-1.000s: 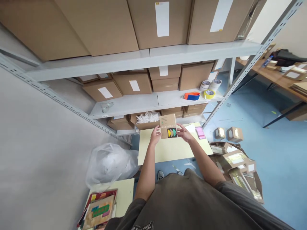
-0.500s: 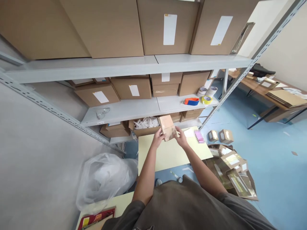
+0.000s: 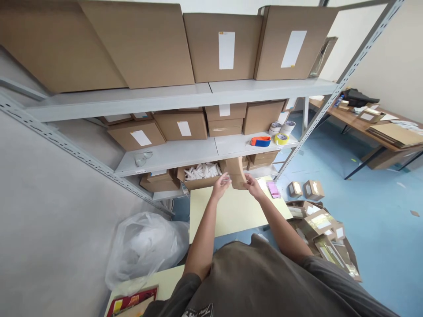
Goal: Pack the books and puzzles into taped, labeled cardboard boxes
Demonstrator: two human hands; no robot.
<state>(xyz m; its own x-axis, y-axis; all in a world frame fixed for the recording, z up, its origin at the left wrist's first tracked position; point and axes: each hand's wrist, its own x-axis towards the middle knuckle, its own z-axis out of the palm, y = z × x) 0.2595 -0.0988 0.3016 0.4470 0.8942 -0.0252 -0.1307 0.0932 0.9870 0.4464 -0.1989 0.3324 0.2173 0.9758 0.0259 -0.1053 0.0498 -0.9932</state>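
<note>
A small brown cardboard box (image 3: 235,174) is held up over the pale yellow table (image 3: 211,215), its long side upright and a lighter edge turned to the right. I cannot tell whether it is folded flat or opened out. My right hand (image 3: 254,186) grips it by the lower right edge, thumb and fingers closed on it. At its left side is my left hand (image 3: 220,186), fingers apart and slightly curled, with a small gap to the cardboard. A pink, blurred-out item (image 3: 273,189) lies on the table right of my right hand.
Behind the table, a metal shelf (image 3: 175,152) carries cartons, tape rolls (image 3: 281,139) and an orange-blue tape (image 3: 261,141). An open carton of white pieces (image 3: 203,171) sits low. Bagged plastic (image 3: 145,242) stands left; small parcels (image 3: 322,220) are heaped right.
The cardboard box has turned from lying tilted with its broad face up to standing more upright. My left hand has come off it; my right hand still grips it. The view has shifted slightly.
</note>
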